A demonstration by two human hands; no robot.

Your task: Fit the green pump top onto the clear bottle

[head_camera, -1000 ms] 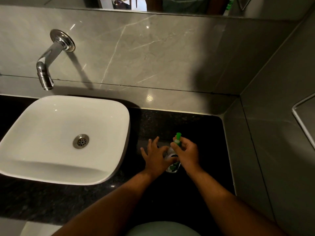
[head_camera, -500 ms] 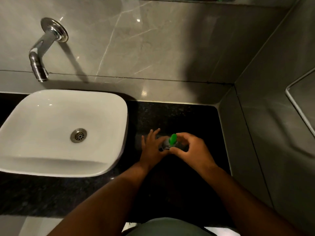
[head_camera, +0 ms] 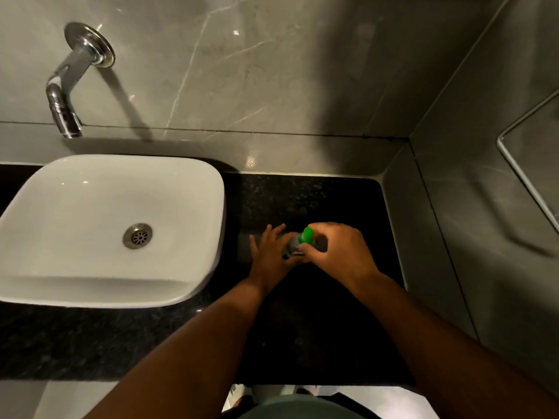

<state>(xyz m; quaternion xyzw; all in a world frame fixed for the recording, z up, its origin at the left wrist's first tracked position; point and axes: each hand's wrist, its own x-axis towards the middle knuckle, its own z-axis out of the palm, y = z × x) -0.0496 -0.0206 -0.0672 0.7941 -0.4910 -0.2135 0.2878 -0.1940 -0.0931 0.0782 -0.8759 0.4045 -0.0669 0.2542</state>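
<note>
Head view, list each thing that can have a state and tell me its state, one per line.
Pump top: on the bottle's neck, pinched by the right hand; fully seated or not, cannot tell.
Bottle: upright on the counter, steadied by the left hand.
Left hand: against the bottle, fingers spread.
Right hand: closed on the pump top.
Tap: no water running.
Basin: empty, drain open.
</note>
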